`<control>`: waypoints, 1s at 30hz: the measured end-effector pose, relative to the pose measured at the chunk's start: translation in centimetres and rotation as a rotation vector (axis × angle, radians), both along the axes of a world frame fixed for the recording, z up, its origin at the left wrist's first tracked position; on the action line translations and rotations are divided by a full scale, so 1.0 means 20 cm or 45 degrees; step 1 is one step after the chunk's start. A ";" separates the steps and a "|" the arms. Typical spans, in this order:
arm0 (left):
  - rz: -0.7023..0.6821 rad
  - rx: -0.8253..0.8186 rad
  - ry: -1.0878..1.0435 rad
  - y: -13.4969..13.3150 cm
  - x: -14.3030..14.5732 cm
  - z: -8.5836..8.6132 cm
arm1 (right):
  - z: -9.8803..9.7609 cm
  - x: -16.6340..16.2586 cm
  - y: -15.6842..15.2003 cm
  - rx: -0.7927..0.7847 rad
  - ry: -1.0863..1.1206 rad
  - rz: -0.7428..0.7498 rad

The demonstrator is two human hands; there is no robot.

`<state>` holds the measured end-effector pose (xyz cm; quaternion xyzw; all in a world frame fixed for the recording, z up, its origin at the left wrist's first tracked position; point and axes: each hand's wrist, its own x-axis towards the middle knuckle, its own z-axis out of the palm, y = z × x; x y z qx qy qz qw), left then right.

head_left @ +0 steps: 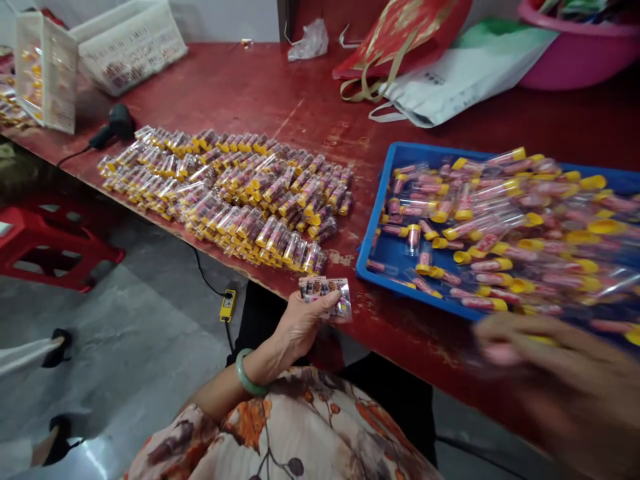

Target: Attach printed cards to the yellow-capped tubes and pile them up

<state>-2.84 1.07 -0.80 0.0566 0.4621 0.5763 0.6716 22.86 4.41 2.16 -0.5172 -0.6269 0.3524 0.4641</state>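
My left hand [303,323] is closed on a small stack of printed labels [325,293] at the front edge of the red table [280,100]. My right hand [555,373] is smeared by motion over the near side of the blue tray [380,257]; something pink shows at its fingers, but I cannot make it out. The tray holds a loose heap of clear tubes with yellow caps [500,220]. Left of it, labelled tubes [235,190] lie in tidy rows on the table.
A white plastic basket [135,43] and a white box [47,70] stand at the far left, with a black scanner [115,123] beside them. Bags [440,73] and a pink basin [580,47] sit at the back right. A red stool [50,243] is on the floor.
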 end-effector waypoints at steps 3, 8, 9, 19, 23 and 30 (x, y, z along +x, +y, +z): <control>0.071 -0.006 0.000 -0.01 0.00 -0.02 | -0.05 -0.26 -0.08 -0.643 0.380 0.156; 0.117 -0.032 0.004 -0.03 0.01 -0.01 | -0.12 -0.44 -0.21 -0.870 0.614 0.169; 0.108 -0.047 -0.004 -0.03 0.01 0.00 | -0.13 -0.43 -0.23 -0.793 0.599 0.154; -0.009 -0.171 -0.085 -0.03 0.08 0.05 | -0.16 -0.44 -0.31 0.015 0.225 -0.011; -0.021 -0.211 -0.123 -0.04 0.08 0.07 | -0.17 -0.45 -0.32 0.116 0.263 -0.108; 0.001 -0.123 -0.133 -0.03 0.08 0.06 | -0.18 -0.39 -0.32 -0.331 0.515 -0.095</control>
